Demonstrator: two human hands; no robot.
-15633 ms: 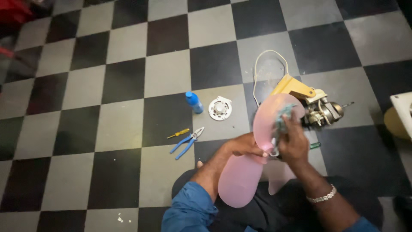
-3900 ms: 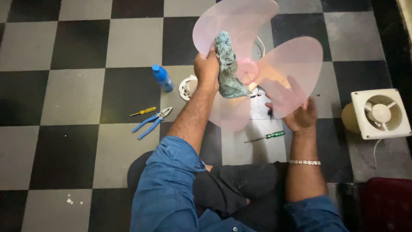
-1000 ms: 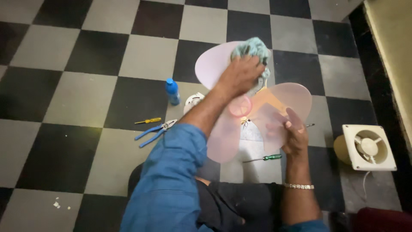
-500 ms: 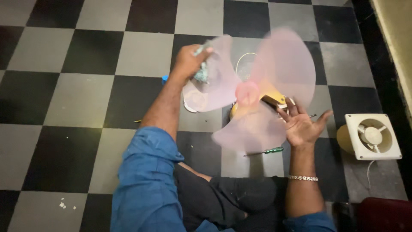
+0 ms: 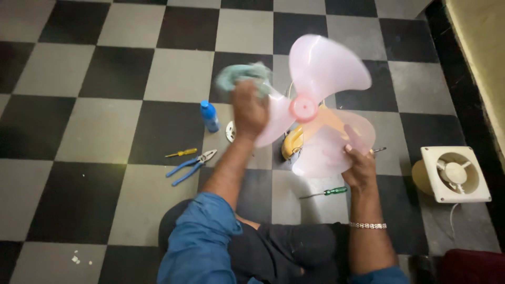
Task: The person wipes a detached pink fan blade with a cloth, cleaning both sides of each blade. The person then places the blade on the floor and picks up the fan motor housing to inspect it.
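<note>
From the head camera: your left hand (image 5: 250, 108) clenches a green cloth (image 5: 239, 76) against the pink fan blade (image 5: 321, 105) (held mid-scene above the floor); your right hand (image 5: 359, 167) grips its near lobe; blue pliers (image 5: 190, 165) lie left.

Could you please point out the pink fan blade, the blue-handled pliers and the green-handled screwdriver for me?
pink fan blade (image 5: 304, 109): head view, on its round hub.
blue-handled pliers (image 5: 181, 170): head view, on the handles.
green-handled screwdriver (image 5: 335, 191): head view, on the green handle.

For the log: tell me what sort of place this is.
Probably a home or small repair spot, worked on the floor: black-and-white checkered tiles, pliers and screwdrivers lying loose, a spare exhaust fan by the wall.
</note>
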